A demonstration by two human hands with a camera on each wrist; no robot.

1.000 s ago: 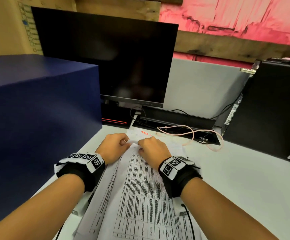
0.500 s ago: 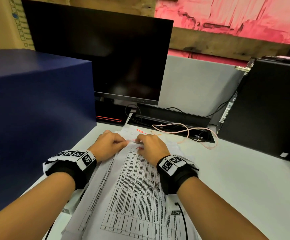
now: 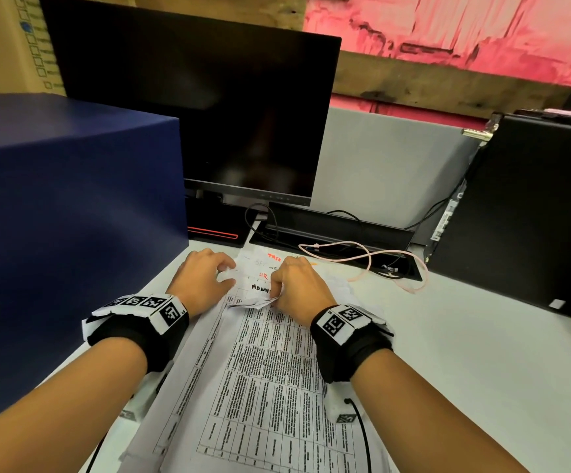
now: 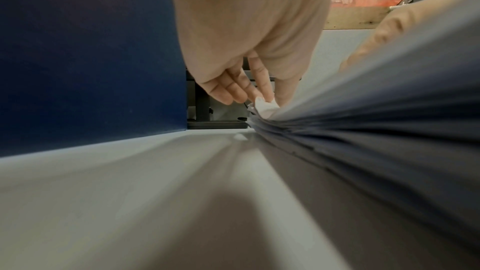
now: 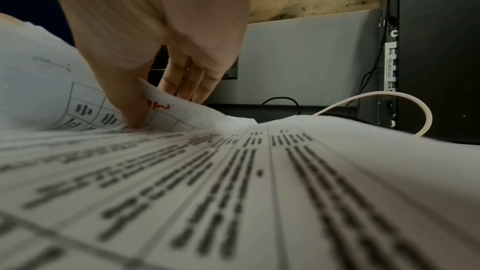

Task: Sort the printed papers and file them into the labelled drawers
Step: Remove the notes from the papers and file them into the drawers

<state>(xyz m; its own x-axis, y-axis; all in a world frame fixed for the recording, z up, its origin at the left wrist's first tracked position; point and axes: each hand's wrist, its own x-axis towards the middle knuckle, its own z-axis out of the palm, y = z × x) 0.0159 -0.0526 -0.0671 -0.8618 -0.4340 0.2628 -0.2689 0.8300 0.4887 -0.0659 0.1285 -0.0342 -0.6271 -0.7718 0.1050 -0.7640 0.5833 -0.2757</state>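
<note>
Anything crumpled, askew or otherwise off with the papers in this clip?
Yes: the top sheet is creased and curled back at its far end, where the left hand and right hand pinch it. The printed stack below lies fanned, edges uneven.

A dark monitor (image 3: 188, 110) is seen at the far centre, with a black computer tower (image 3: 530, 213) set at the far right. A pinkish cable (image 3: 362, 257) is looped on the white desk (image 3: 482, 353) between them.

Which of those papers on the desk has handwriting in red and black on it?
The crumpled small sheet at the far end of the stack, pinched between the left hand and right hand. The big sheets beneath carry only printed tables.
</note>
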